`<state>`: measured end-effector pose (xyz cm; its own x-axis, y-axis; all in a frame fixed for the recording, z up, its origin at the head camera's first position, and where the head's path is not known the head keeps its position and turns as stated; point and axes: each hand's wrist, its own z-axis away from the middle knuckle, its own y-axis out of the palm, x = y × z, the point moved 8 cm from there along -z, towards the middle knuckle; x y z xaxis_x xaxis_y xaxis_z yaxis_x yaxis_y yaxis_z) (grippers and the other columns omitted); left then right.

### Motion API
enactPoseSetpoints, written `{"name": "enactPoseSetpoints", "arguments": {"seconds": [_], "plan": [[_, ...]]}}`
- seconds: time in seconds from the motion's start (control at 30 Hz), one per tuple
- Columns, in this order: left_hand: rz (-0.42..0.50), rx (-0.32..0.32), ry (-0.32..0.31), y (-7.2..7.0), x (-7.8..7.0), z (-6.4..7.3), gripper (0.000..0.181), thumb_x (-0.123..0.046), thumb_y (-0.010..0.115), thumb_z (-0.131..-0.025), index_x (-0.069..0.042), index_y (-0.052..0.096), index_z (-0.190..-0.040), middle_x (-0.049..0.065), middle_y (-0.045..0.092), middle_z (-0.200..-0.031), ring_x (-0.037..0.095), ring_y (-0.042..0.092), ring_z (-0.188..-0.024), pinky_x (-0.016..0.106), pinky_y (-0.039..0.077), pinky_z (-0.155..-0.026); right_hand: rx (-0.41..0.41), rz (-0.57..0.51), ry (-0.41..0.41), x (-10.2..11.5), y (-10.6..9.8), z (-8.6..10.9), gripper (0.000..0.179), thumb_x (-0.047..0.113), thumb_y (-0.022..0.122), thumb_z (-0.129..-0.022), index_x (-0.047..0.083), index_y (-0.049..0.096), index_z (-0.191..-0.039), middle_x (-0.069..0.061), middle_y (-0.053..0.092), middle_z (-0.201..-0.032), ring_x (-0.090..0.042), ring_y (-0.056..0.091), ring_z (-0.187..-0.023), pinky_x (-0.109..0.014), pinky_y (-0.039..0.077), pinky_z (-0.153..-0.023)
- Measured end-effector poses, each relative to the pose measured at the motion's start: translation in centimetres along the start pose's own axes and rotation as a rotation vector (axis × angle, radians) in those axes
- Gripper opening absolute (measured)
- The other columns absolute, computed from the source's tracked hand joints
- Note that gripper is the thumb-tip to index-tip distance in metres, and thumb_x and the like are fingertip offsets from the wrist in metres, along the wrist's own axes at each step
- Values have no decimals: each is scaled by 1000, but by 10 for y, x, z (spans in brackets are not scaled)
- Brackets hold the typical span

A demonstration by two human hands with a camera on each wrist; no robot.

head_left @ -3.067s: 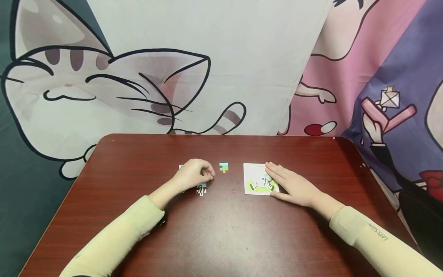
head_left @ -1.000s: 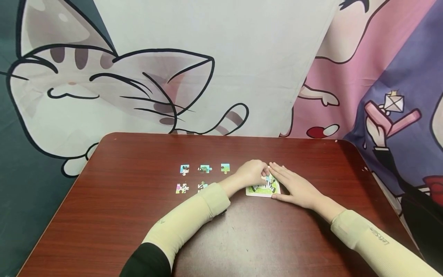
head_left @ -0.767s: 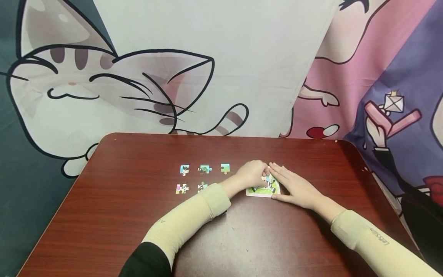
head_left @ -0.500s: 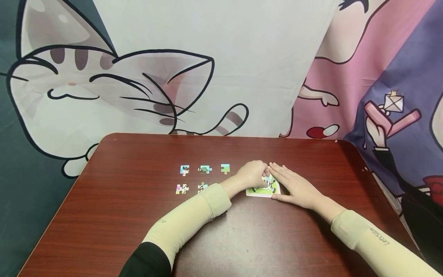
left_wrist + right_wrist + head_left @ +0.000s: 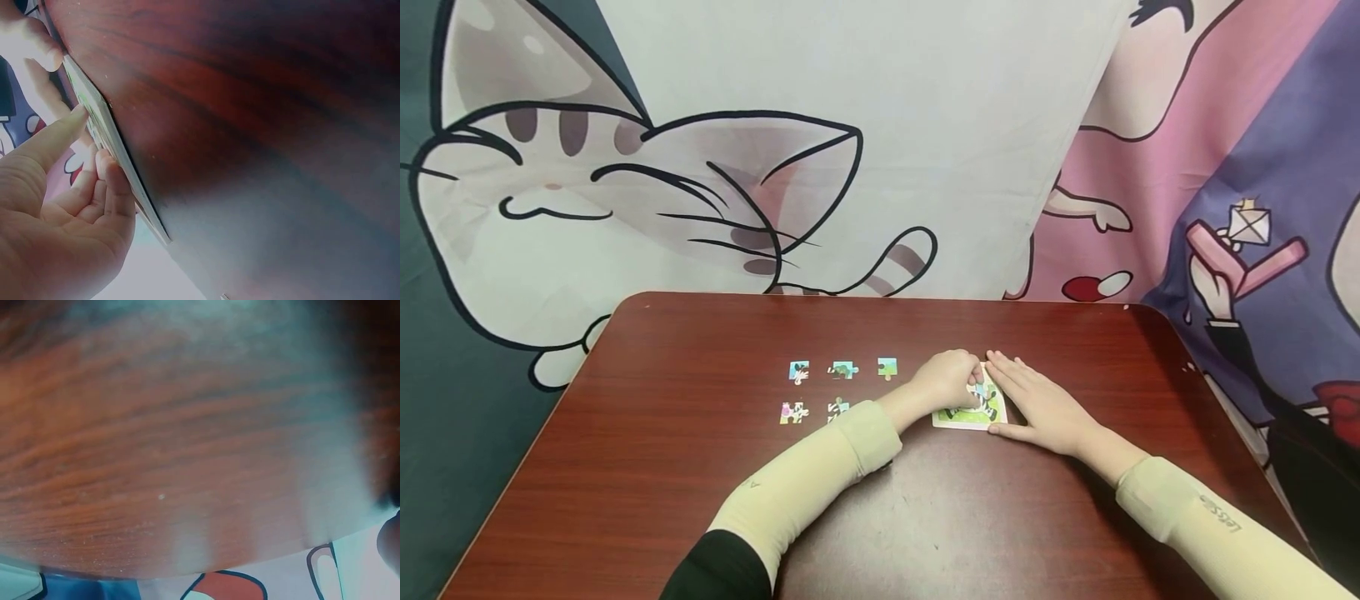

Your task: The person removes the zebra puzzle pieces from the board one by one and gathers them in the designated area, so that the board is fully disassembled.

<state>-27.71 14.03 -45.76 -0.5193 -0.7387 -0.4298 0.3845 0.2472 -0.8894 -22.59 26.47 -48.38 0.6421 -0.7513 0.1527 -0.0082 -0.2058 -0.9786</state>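
A square jigsaw puzzle board [image 5: 958, 425] with a zebra picture lies on the table. My left hand [image 5: 946, 377] reaches over it, thumb and bent fingertips set on the picture about a puzzle piece [image 5: 976, 390], mostly covered. In the left wrist view, the thumb [image 5: 59, 134] and curled fingers [image 5: 115, 181] touch the board's face. My right hand [image 5: 1047, 407] rests flat along the board's right edge, fingers straight and thumb at the near corner. To the left lie loose puzzle pieces: three in the far row, including a green-and-blue one [image 5: 887, 367], and two nearer, one pink-and-striped [image 5: 793, 412].
The brown wooden table [image 5: 880, 517] has a far edge against a wall cloth [image 5: 970, 150] printed with a cat and other cartoon figures. My left sleeve [image 5: 805, 475] crosses just in front of the nearer loose piece [image 5: 837, 407]. The right wrist view mostly shows tabletop.
From above the loose pieces, my left hand has moved right onto the puzzle board, uncovering the pieces it hid. Over the last second it stays nearly still. My right hand keeps its place.
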Motion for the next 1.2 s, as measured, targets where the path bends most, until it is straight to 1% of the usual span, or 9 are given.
{"name": "enactPoseSetpoints", "arguments": {"seconds": [0.07,0.27,0.4,0.57,0.73,0.83,1.0,1.2], "plan": [[-5,-2,2,1,0,-1,25,-27,89,-85,-19,72,-101,-9,58,-90,7,55,-85,22,47,-78,-7,0,-4,0,-1,1,98,55,77,-92,-1,37,-162,-21,36,-170,-38,37,-158,-34,12,-136],[-7,-8,11,3,-2,-2,26,-25,89,-85,-19,72,-103,-8,62,-93,7,57,-86,22,49,-79,-29,-12,-11,0,-3,2,96,53,78,-91,-1,39,-161,-22,39,-169,-40,40,-155,-40,20,-134],[-11,-23,23,3,-3,-2,26,-24,89,-83,-19,71,-102,-8,63,-94,7,59,-87,24,51,-81,-24,-26,-5,1,-4,3,96,51,78,-92,-1,38,-162,-22,37,-170,-40,40,-156,-41,21,-134],[-2,-49,26,0,-4,-1,22,-22,87,-86,-19,72,-102,-9,64,-91,6,59,-86,23,51,-81,-17,-27,-1,2,-3,3,97,52,79,-91,0,38,-162,-21,37,-170,-40,39,-156,-47,25,-132],[52,-108,47,-6,-5,0,10,-20,82,-92,-17,74,-98,-8,71,-90,3,62,-81,17,49,-75,-11,-27,0,1,-3,2,96,52,78,-92,0,38,-162,-20,36,-171,-39,39,-157,-47,25,-132],[81,-128,65,-7,-7,0,7,-21,80,-95,-17,74,-95,-7,74,-88,1,62,-77,14,48,-71,-3,-30,5,1,-3,2,96,52,78,-92,-1,38,-162,-20,35,-171,-38,38,-157,-46,24,-133],[159,-143,63,-9,-6,1,7,-17,81,-93,-18,74,-91,-6,76,-85,0,63,-74,11,47,-70,5,-33,13,0,-2,0,97,52,78,-92,-2,37,-162,-20,35,-171,-38,37,-158,-51,27,-131],[230,-155,50,-15,-3,5,6,-16,82,-93,-15,76,-92,-4,78,-88,0,66,-77,10,48,-72,0,-36,8,1,-3,0,96,52,78,-92,-1,38,-162,-20,36,-171,-38,38,-157,-52,29,-130]]}}
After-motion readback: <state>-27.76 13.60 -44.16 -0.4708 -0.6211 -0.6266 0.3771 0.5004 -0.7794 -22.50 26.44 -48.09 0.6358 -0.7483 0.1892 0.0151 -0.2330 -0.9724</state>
